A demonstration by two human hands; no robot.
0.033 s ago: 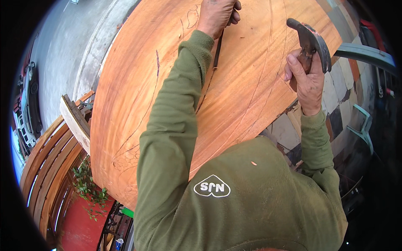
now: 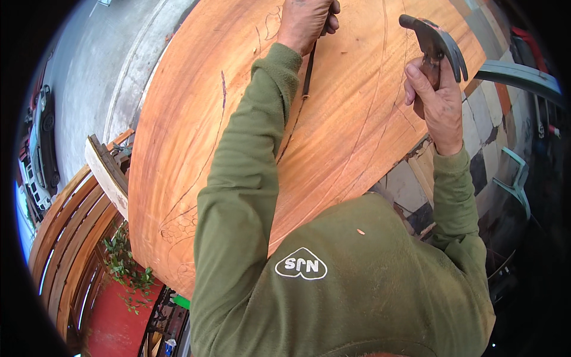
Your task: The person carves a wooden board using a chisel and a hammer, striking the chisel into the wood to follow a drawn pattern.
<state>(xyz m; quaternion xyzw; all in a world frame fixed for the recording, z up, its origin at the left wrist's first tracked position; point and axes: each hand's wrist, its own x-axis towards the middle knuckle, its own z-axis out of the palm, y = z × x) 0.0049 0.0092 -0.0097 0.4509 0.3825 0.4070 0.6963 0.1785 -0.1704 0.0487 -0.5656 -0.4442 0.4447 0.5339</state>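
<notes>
On my feed a broad wooden slab (image 2: 339,137) spreads beneath both hands. The left arm (image 2: 238,196) stretches long across it while the right forearm (image 2: 455,190) bends upward beside its near right edge. I have the right hand (image 2: 439,110) wrapped round the handle of a claw hammer (image 2: 429,40), just below the raised head, striking face turned left. The left hand (image 2: 303,27), nearer the work, is a fist closed on a dark metal chisel (image 2: 309,74). I'd say the hammer-to-chisel relation matters most: well apart, hammer rightward, the chisel's long axis running from fist toward the person, tip meeting a dark line (image 2: 291,134), upper end hidden from me
</notes>
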